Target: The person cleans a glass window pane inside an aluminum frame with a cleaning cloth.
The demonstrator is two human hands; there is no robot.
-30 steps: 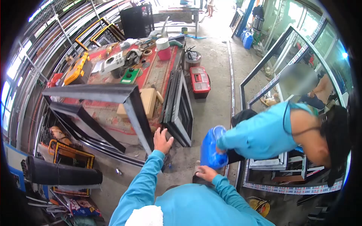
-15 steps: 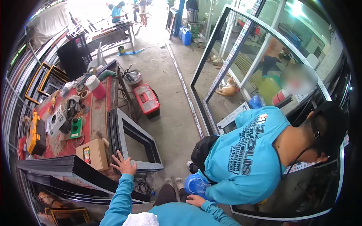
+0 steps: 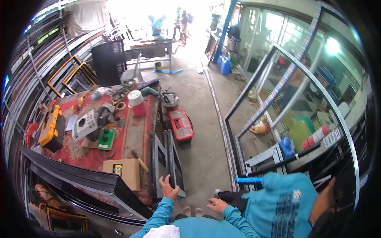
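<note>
My left hand [image 3: 170, 189] is raised in front of me with its fingers apart and bent, overlapping the lower end of the dark metal window frames [image 3: 163, 158] that stand against the table side. Nothing shows between its fingers. Low in front of my body, my right hand [image 3: 218, 205] is open with fingers loosely stretched, holding nothing. It is nearest to a co-worker in a teal shirt [image 3: 283, 198], who bends down on my right. Left of my left hand, a stack of long dark frames [image 3: 95, 184] lies slanted beside the table.
The red-covered table [image 3: 133, 131] carries a cardboard box [image 3: 133, 179], a hammer [image 3: 139, 160], a pink-and-white jug [image 3: 137, 104] and a yellow-black toolbox [image 3: 52, 129]. A red toolbox [image 3: 181, 125] sits on the floor. A large glass door frame [image 3: 343, 119] stands at right; a cat [image 3: 260, 127] lies behind it.
My view has shifted left. My left hand's spread fingers have bent, and the window frames now stand closer together. The co-worker has moved right and bent lower; the blue container no longer shows.
</note>
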